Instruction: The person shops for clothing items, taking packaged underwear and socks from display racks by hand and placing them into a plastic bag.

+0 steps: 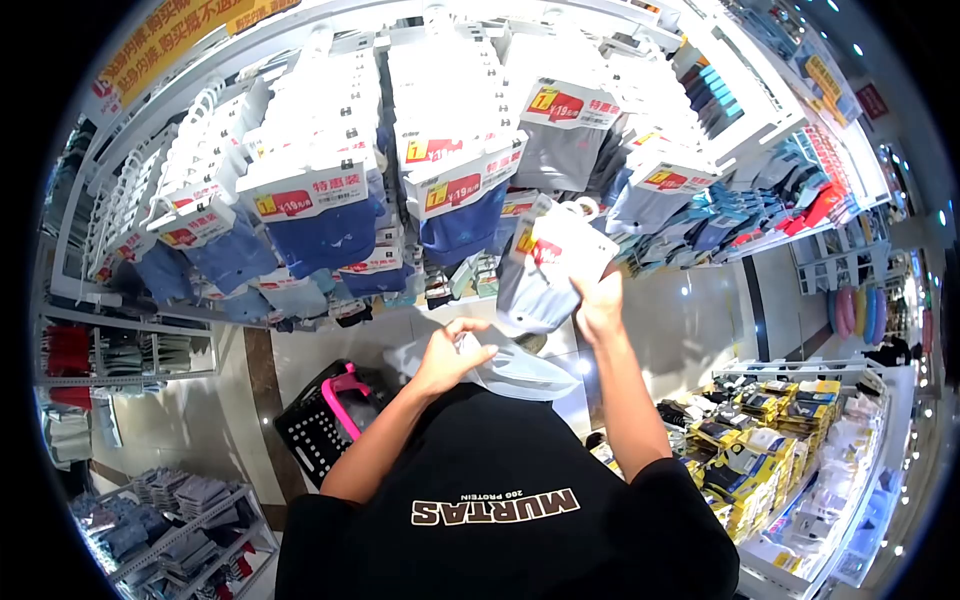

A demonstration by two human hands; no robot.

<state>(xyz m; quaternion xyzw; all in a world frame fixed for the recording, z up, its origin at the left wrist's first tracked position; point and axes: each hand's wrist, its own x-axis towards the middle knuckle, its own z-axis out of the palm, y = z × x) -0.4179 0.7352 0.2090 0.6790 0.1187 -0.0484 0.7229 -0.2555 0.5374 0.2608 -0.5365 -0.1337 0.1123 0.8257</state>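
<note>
My right hand (600,305) is closed on the edge of a hanging pack of underwear (538,292). The pack is pale grey-blue under a white card with a red and yellow price label, and a small white hook shows at its top. Lower and to the left, my left hand (455,357) grips a translucent plastic bag (520,372), which spreads in front of my black shirt. The held pack is above the bag, near its opening. Beyond both hands hang rows of similar carded packs (312,235), some dark blue, some grey.
A black basket with a pink handle (345,400) stands on the floor to my left. To my right is a display bin of yellow packs (765,465). Another rack of folded goods (175,525) lies at lower left. The hanging rack (745,135) spans the front.
</note>
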